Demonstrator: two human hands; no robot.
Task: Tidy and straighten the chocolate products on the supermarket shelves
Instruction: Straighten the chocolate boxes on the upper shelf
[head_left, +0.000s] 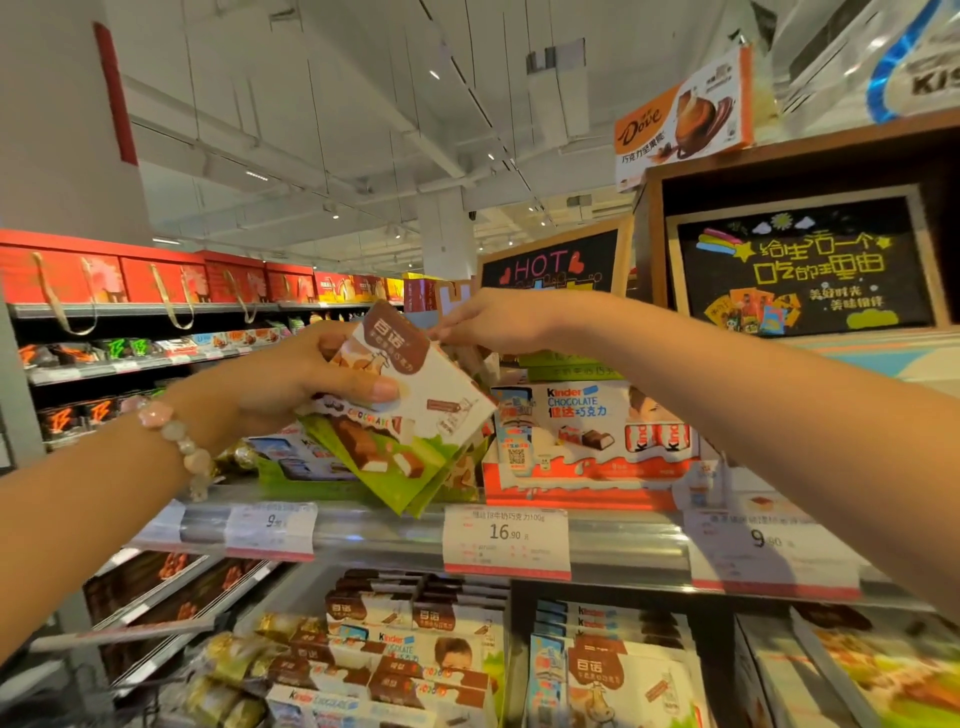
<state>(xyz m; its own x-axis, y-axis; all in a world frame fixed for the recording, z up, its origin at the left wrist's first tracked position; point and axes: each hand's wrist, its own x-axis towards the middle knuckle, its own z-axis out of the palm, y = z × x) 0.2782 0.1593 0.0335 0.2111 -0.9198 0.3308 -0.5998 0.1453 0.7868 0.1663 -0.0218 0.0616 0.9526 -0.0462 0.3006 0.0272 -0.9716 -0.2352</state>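
Risk of a slip: a fanned stack of chocolate packets (410, 415) is held up in the air, above the front edge of the shelf (613, 540); the lower packets are splayed out and could, by the look of it, slide free if the grip is eased.
Cause: only the top of the stack is clamped, so the green-printed packets at the bottom hang tilted, their corners dipping just over the shelf edge.
Risk of a knock: the Kinder box (592, 441), standing on the shelf just right of the stack, could be nudged askew as the packets are set back.
Risk of a mix-up: similar packets are seen jumbled on the tier below the shelf, so a wrong slot is easily chosen.
Left hand (306, 379): curled round the stack from the left, thumb pressed flat across the front of the top white-and-brown packet; the packets are firmly grasped.
Right hand (493, 325): reached in above the Kinder box, fingertips drawn together at the upper right corner of the top packet; a pinch on that corner is suggested, though whether the packet or something behind it is touched cannot be told for certain.
Where the packets are: off the shelf, in hand, tilted, left of and slightly above the Kinder box.
Price tag (506, 540): fixed on the shelf edge, below the Kinder box.
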